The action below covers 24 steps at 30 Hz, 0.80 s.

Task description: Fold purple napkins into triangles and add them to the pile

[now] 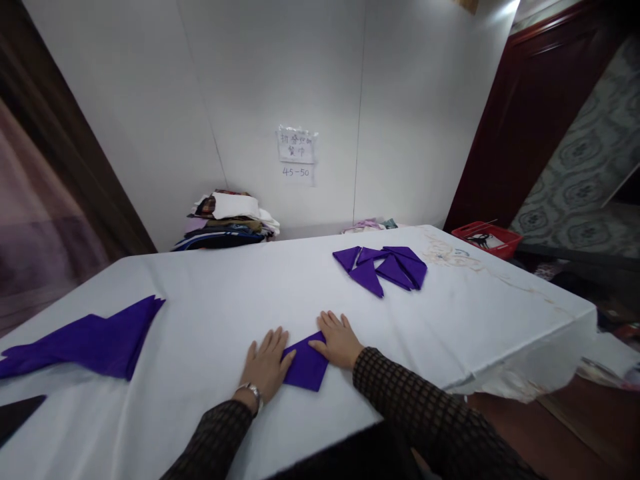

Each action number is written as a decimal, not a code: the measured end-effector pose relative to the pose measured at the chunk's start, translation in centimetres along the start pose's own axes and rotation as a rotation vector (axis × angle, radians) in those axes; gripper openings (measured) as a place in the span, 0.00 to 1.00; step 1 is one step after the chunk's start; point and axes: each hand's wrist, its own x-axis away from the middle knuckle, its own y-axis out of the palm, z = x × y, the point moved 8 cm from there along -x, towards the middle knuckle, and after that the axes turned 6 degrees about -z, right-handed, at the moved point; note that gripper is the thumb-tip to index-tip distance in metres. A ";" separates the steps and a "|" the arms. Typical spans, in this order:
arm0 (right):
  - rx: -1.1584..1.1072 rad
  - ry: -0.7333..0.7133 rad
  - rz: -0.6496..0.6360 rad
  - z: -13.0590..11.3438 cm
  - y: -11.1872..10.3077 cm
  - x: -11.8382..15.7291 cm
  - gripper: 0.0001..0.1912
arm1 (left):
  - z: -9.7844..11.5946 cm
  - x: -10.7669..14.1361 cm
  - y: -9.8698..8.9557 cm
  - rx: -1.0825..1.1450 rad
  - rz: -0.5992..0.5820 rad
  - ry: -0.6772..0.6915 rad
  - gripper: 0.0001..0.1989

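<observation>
Got a plain white wall (420,120) facing me, brown curtain (55,133) off to my left, dark red door (540,100) and patterned wallpaper (583,150) right.

Here's the counter (240,283), dressed in a white cover (200,413), creased in places and drooping over the right side, a pale floral pattern (450,255) near that far corner! Out left, a purple stack (107,341) sprawls, edges fanned. Middle of the near side, one folded napkin (306,368) lies flat. Beyond it, slightly right, purple triangles (369,276) cluster, some overlapping. Near left, a dark thing (19,415), too little showing to name.
</observation>
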 end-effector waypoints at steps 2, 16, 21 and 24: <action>-0.008 0.001 -0.002 0.0 0.0 0.0 0.38 | -1.8 0.5 0.3 -0.002 -0.016 -0.057 0.28; 0.000 0.002 0.000 -0.1 0.0 0.0 0.38 | -0.1 -1.9 -2.8 0.008 0.099 -0.005 0.26; 0.004 0.003 0.020 -0.2 -0.2 0.1 0.37 | 3.5 -1.5 -0.9 -0.005 0.019 0.147 0.27; -0.006 0.004 0.015 -0.1 -0.1 0.0 0.39 | 1.0 -0.8 -0.2 -0.006 0.016 0.052 0.27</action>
